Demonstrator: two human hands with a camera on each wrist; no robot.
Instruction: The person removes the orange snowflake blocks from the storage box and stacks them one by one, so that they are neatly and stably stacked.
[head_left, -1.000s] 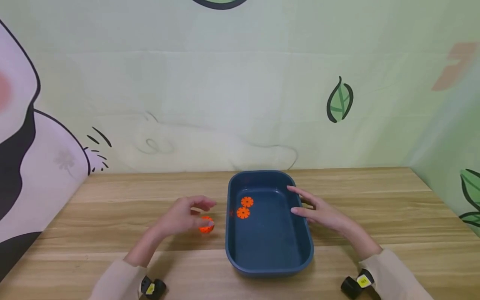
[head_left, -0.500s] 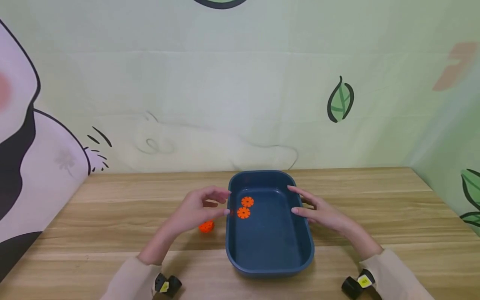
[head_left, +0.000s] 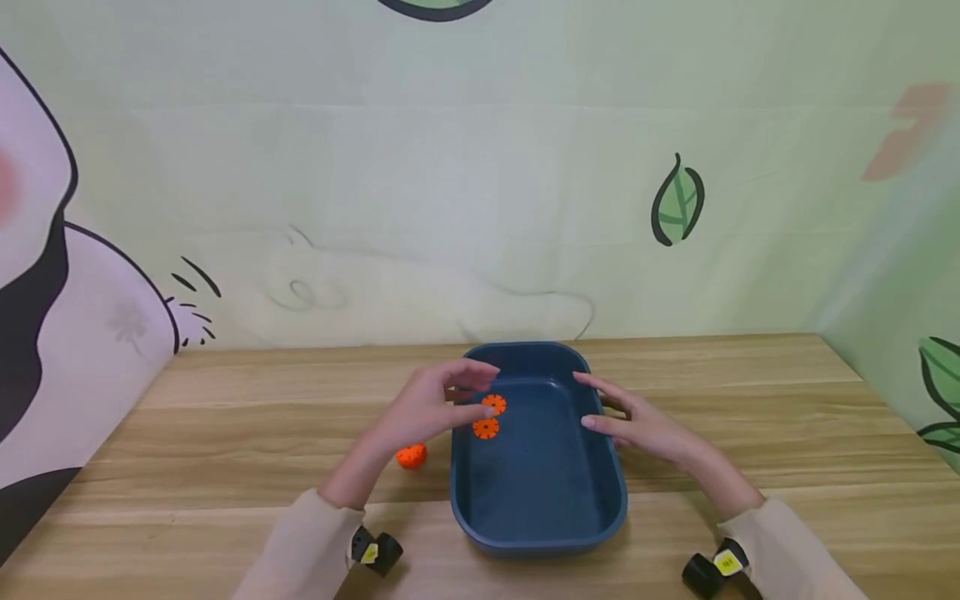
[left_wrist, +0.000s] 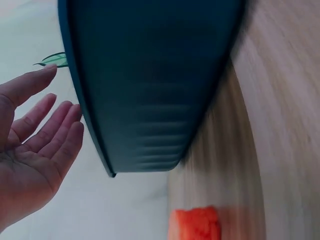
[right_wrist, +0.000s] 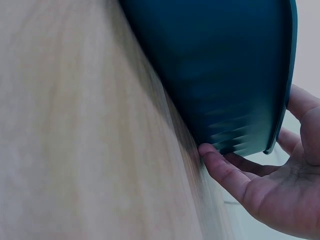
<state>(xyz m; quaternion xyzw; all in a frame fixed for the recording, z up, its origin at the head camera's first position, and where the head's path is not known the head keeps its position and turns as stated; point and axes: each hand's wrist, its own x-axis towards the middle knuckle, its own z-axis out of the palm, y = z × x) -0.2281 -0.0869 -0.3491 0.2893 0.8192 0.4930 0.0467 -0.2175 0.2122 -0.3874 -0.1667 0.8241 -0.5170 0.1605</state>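
Note:
A dark blue rectangular plastic tub point(head_left: 536, 492) stands on the wooden table. Two flat orange notched discs point(head_left: 486, 428) lie inside by its left wall, the farther one partly covered by the left thumb. My left hand point(head_left: 442, 404) reaches over the left rim with thumb and fingers spread apart, holding nothing. In the left wrist view, that hand point(left_wrist: 42, 135) is above the rim. My right hand point(head_left: 637, 425) holds the tub's right side, thumb and a finger over the rim. In the right wrist view, other fingers point(right_wrist: 227, 175) rest against the outer wall.
A rounded orange piece point(head_left: 411, 456) sits on the table point(head_left: 262, 433) just left of the tub. A printed cloth backdrop point(head_left: 420, 183) hangs behind the table's far edge. A small black camera point(head_left: 378, 552) is strapped on the left wrist.
My left hand has moved right, from beside the orange piece to over the tub's left rim. The right hand stays at the right wall, and the discs have not moved.

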